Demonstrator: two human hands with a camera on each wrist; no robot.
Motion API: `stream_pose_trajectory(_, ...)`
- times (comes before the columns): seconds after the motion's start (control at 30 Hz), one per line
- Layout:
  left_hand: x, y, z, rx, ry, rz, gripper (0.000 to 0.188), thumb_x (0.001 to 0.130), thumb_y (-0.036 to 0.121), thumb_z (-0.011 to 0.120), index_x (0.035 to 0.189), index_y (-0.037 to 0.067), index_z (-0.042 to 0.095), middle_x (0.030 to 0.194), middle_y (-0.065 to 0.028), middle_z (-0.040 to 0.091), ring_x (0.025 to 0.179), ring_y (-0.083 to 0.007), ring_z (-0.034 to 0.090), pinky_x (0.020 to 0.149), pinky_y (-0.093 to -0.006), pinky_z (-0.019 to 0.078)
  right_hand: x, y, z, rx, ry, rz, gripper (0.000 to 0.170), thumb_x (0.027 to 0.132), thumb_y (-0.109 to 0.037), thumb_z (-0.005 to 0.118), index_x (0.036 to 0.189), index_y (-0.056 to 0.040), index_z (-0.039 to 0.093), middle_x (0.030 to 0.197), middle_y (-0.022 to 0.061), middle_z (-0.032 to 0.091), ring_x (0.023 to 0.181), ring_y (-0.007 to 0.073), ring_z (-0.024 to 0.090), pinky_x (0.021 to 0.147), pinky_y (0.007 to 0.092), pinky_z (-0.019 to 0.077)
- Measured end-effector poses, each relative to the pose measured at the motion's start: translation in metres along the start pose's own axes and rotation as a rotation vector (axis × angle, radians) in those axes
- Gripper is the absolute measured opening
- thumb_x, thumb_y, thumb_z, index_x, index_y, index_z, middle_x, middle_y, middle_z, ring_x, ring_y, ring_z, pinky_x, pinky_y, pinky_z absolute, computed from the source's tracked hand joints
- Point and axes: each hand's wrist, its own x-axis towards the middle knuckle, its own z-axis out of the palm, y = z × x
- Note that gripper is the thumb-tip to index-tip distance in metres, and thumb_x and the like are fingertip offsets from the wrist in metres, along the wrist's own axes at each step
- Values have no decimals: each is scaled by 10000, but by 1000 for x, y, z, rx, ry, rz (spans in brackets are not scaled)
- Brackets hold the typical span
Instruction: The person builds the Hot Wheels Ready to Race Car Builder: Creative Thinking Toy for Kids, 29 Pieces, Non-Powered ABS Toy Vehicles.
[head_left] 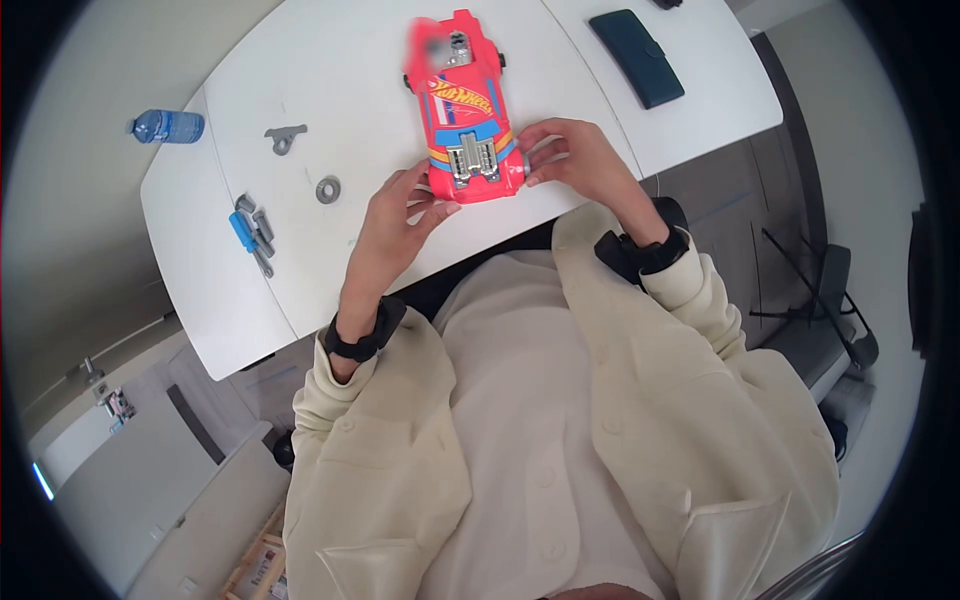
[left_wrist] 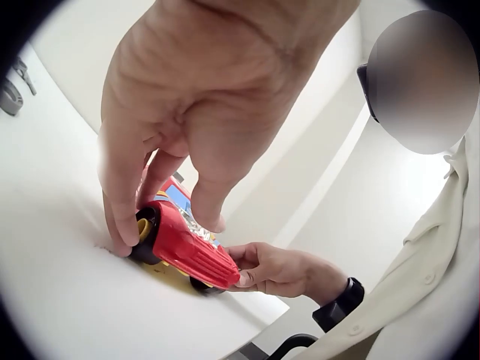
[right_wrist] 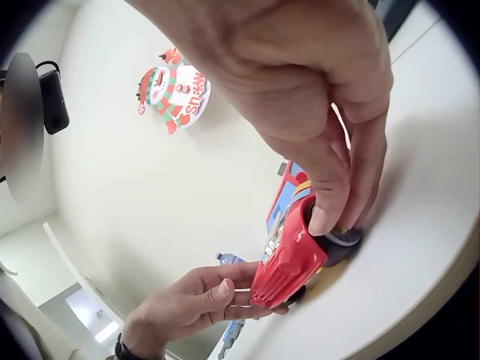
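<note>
A red toy car with "Hot Wheels" lettering, blue and yellow stripes and a silver engine stands on the white table, its near end close to the table edge. My left hand holds the near left corner; in the left wrist view its fingers lie against the black wheel while the thumb reaches over the body. At the near right corner my right hand grips the car, with thumb and fingers at the other wheel in the right wrist view. The car's underside shows yellow.
Left of the car lie a grey ring, a flat grey part, a blue-handled tool and several grey screw-like pieces. A water bottle lies at the far left, a dark wallet-like case at right.
</note>
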Motion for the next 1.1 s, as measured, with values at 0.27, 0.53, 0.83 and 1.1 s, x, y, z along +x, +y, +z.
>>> stream_pose_trajectory(0.27,0,-4,3,12,10,114,601,929,113,765,1463,4,512,1198,-153,624,1042,-229,698,915,-354,598,4,14,-12,104,-68,-4,350,766,97,788,1103,50,705,977,99,743,895,175,723,804,294,595)
stream_pose_trajectory(0.53,-8,-44,-75,544,412,129,509,843,87,817,1321,70,643,1157,-124,619,900,-212,682,732,-327,587,12,7,-12,47,-90,72,323,789,41,816,1094,33,711,977,80,745,907,158,708,840,300,576)
stream_pose_trajectory(0.83,-8,-67,-85,455,406,-43,396,801,4,802,1182,44,702,1095,-115,625,900,-218,679,786,-315,599,14,9,-12,14,-133,8,326,802,20,817,1111,23,716,968,75,743,897,152,692,843,298,564)
stream_pose_trajectory(1.1,-6,-31,-19,-124,147,90,231,899,-32,732,1127,-41,698,1209,-97,683,1030,-193,701,898,-310,606,15,9,-14,7,-163,13,292,819,23,805,1097,25,714,984,56,747,911,134,689,859,287,548)
